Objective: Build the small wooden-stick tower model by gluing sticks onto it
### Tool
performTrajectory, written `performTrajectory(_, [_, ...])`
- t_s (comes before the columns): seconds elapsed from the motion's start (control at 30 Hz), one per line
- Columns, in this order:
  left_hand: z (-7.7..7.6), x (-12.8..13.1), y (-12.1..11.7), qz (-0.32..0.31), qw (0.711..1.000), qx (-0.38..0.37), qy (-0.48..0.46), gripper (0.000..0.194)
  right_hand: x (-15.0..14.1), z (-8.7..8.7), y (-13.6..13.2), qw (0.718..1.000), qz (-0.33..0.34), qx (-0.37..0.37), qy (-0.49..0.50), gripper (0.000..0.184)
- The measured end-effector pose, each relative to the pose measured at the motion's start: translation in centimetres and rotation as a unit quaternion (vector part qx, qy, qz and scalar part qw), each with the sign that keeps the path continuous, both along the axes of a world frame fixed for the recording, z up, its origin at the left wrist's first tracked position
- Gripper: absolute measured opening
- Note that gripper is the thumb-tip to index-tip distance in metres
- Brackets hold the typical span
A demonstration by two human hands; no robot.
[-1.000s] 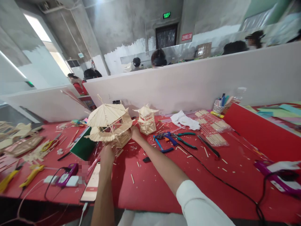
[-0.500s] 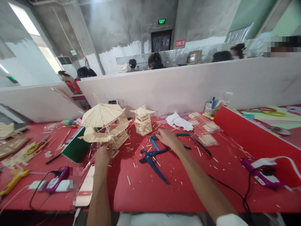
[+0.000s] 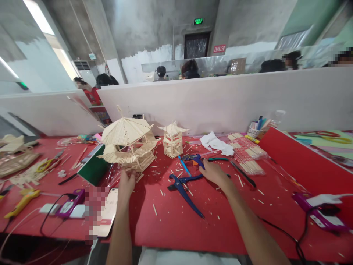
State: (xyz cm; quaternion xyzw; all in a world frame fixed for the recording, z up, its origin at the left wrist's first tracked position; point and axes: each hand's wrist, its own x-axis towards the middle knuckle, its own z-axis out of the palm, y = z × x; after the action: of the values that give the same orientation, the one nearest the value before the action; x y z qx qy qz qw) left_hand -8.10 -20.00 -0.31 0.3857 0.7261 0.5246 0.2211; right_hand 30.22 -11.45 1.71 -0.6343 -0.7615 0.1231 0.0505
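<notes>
A large pavilion model [image 3: 127, 141] made of thin wooden sticks stands on the red table [image 3: 176, 228]. My left hand [image 3: 126, 184] is closed on its base at the near side. My right hand [image 3: 213, 171] lies low over the table to the right, fingers stretched toward a blue glue gun [image 3: 193, 158] and just touching it. Green-handled pliers [image 3: 217, 159] lie just beyond that hand. Blue-handled cutters [image 3: 183, 184] lie open between my two hands. A smaller stick pavilion [image 3: 172, 140] stands behind them.
A white cloth [image 3: 216, 141] and a bag of sticks [image 3: 246, 152] lie at the back right. A phone [image 3: 106, 211], a green book [image 3: 93, 169] and yellow tools [image 3: 22, 200] are on the left. A purple glue gun [image 3: 320, 211] with a black cord sits right. Other people sit beyond the white partition [image 3: 220, 99].
My right hand left the large pavilion, swung right across the table and now rests by the blue glue gun. My left hand has stayed on the pavilion's base.
</notes>
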Motion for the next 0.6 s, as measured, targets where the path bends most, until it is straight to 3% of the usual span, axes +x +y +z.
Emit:
performTrajectory(0.1, [-0.4,0.6,0.7,0.006,0.993,0.075,-0.086,0.027,0.6,-0.3,-0.3,0.99,0.027,-0.004,0.136,0.03])
performTrajectory(0.23, [-0.8,0.4,1.0,0.017,0.981,0.116,-0.153,0.03,0.2,-0.6,-0.5,0.95,0.071,-0.031,0.303,0.022])
performTrajectory(0.5, [-1.1,0.0,1.6,0.02,0.981,0.121,-0.151,0.036,-0.7,-0.9,-0.4,0.957,0.029,0.041,0.286,0.013])
performTrajectory(0.6, [-1.2,0.0,1.8,0.028,0.979,0.126,-0.156,0.036,-0.2,-0.8,-0.5,0.933,0.06,0.019,0.353,0.002])
